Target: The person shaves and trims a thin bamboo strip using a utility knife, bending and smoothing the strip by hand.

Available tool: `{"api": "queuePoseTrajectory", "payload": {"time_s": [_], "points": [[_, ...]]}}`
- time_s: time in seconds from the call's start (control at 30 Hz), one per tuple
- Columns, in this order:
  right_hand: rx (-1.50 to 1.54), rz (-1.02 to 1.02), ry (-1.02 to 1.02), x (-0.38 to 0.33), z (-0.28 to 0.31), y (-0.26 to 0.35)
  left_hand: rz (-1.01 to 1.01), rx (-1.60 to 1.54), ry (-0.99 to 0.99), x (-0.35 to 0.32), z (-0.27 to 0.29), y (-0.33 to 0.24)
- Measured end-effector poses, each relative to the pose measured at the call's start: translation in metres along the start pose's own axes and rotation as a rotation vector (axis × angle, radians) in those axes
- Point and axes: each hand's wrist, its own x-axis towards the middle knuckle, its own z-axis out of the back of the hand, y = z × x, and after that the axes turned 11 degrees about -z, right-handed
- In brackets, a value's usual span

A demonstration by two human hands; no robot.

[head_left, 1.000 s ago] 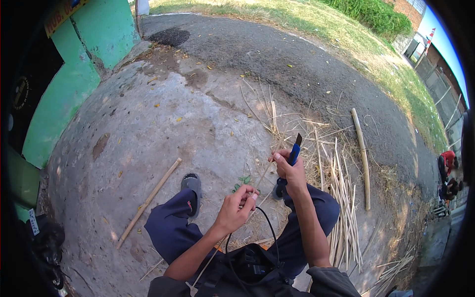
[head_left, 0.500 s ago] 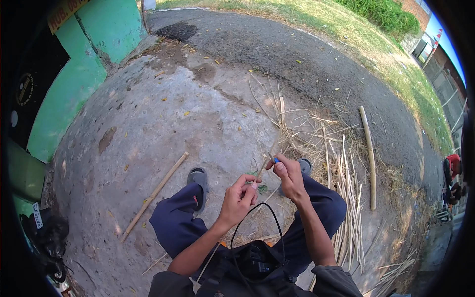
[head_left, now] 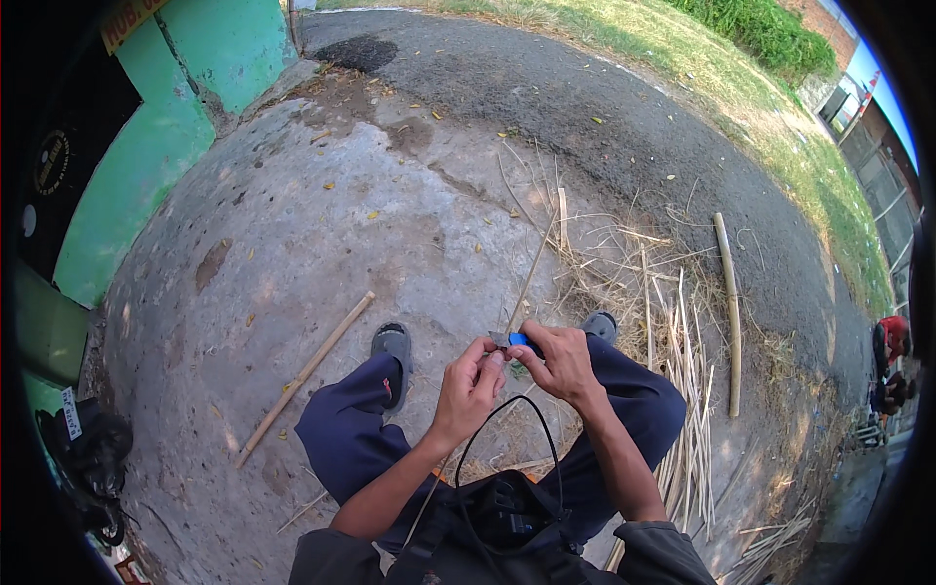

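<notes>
I sit on a concrete slab (head_left: 292, 244) with my knees apart. My left hand (head_left: 468, 385) pinches a thin bamboo strip (head_left: 534, 268) that runs up and away over the ground. Right beside it, my right hand (head_left: 564, 363) is closed on a small knife with a blue handle (head_left: 520, 340). The grey blade rests against the strip at my left fingertips. The two hands touch above the gap between my legs.
A loose bamboo stick (head_left: 307, 375) lies to my left. A thicker bamboo pole (head_left: 729, 312) and a pile of split strips (head_left: 682, 390) lie to my right. A green wall (head_left: 127, 195) stands at left, an asphalt road (head_left: 624, 107) beyond. A black bag (head_left: 497, 507) hangs on my chest.
My right hand has come down from a raised position with the blue knife and now meets my left hand at the strip. The view has shifted slightly.
</notes>
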Motion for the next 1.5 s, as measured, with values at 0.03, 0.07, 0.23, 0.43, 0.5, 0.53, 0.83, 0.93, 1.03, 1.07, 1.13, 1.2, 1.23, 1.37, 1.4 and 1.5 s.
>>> {"api": "queuePoseTrajectory", "payload": {"time_s": [0.03,0.07,0.23,0.43,0.5,0.53,0.83,0.93,1.03,1.07,1.13,1.2,1.23,1.37,1.4,1.5], "points": [[-0.003,0.012,-0.007,0.0,0.0,0.001,0.004,-0.001,0.011,0.0,0.0,-0.001],[-0.006,0.024,-0.014,0.001,0.0,0.001,0.008,-0.002,0.023,0.0,0.001,-0.002],[-0.062,0.035,-0.062,0.001,0.0,0.007,0.016,-0.023,0.019,0.001,0.0,-0.005],[-0.106,0.022,-0.103,-0.001,-0.003,0.004,0.023,-0.032,0.012,0.001,-0.002,-0.011],[-0.114,0.028,-0.122,-0.001,-0.003,0.004,0.021,-0.034,0.012,0.0,-0.002,-0.013],[-0.117,0.028,-0.127,-0.001,-0.003,0.004,0.02,-0.035,0.009,0.0,-0.003,-0.014],[-0.116,0.022,-0.183,0.002,-0.003,0.004,-0.039,0.038,0.019,0.001,0.0,-0.008],[-0.119,-0.014,-0.224,0.005,0.001,-0.003,-0.039,0.048,0.029,-0.002,-0.002,-0.008],[-0.116,-0.026,-0.233,0.007,0.004,-0.004,-0.04,0.058,0.033,-0.004,-0.001,-0.011],[-0.129,-0.017,-0.243,0.007,0.004,-0.003,-0.041,0.058,0.039,-0.005,0.001,-0.012],[-0.143,-0.007,-0.255,0.007,0.005,-0.002,-0.044,0.057,0.035,-0.004,-0.001,-0.011],[-0.147,0.006,-0.264,0.008,0.01,-0.004,-0.048,0.059,0.029,-0.004,-0.003,-0.012],[-0.148,0.008,-0.266,0.011,0.014,-0.011,-0.044,0.054,0.044,-0.006,-0.004,-0.013],[-0.074,-0.245,-0.488,0.026,0.045,-0.036,-0.082,0.131,0.124,-0.022,-0.015,-0.02],[-0.087,-0.239,-0.48,0.026,0.047,-0.043,-0.032,0.151,0.119,-0.022,-0.015,-0.031],[-0.085,-0.201,-0.499,0.027,0.047,-0.045,-0.072,0.181,0.113,-0.023,-0.007,-0.025]]}}
